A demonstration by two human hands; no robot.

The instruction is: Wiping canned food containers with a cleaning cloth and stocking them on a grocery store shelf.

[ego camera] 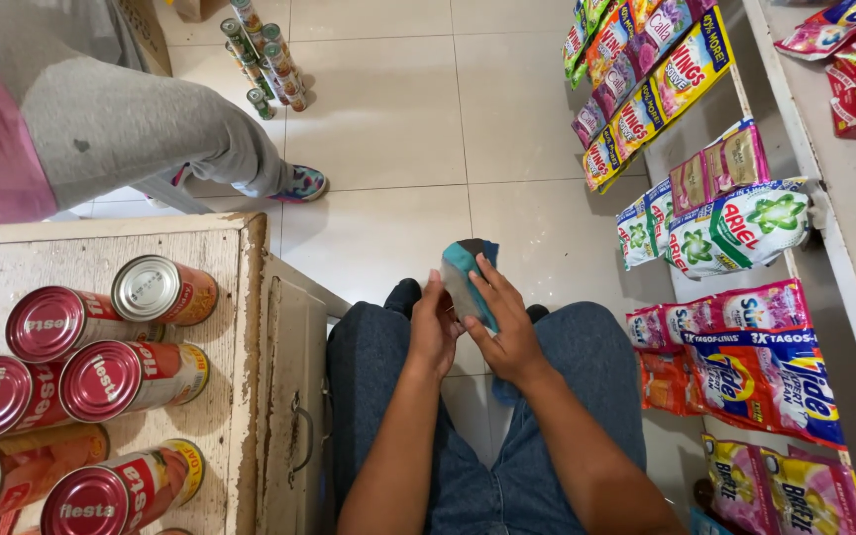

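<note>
Both hands hold a folded teal and dark cloth (468,279) above the lap: left hand (435,327) pinching its near-left edge, right hand (507,332) cupping its right side (fingers spread). Keeping both grips firm should keep the folds aligned. Cans (101,376) lie on the table (235,297), left.

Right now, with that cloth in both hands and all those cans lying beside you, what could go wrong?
1. The cans lie on their sides on the table, some near its edge; a nudge might roll one off.
2. Both hands, left and right, are on the cloth, so neither is free to catch a can.
3. Another person's foot stands close to the cans on the floor; a step back could topple them.
</note>
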